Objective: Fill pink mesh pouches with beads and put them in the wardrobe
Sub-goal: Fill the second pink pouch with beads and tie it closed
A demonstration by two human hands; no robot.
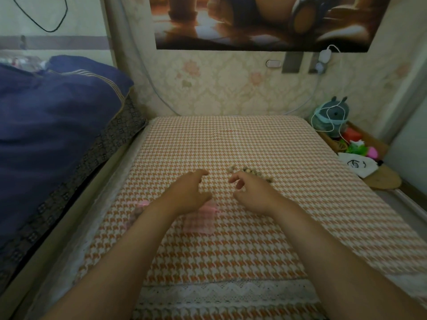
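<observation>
A small pile of brownish beads (251, 172) lies on the table's orange-and-white houndstooth cloth (231, 144). My right hand (251, 195) hovers just in front of the beads with loosely curled fingers and holds nothing that I can see. My left hand (189, 192) reaches forward beside it, fingers relaxed and spread. A flat pink mesh pouch (200, 219) lies on the cloth under my left wrist, partly hidden by it. A second pink pouch (139, 210), with something dark inside, lies left of my left forearm.
A bed with a dark blue duvet (57, 125) runs along the table's left side. At the right edge stand a grey plush toy (332, 116), a white drawstring bag (357, 166) and small coloured items. The papered wall (231, 88) closes the far side.
</observation>
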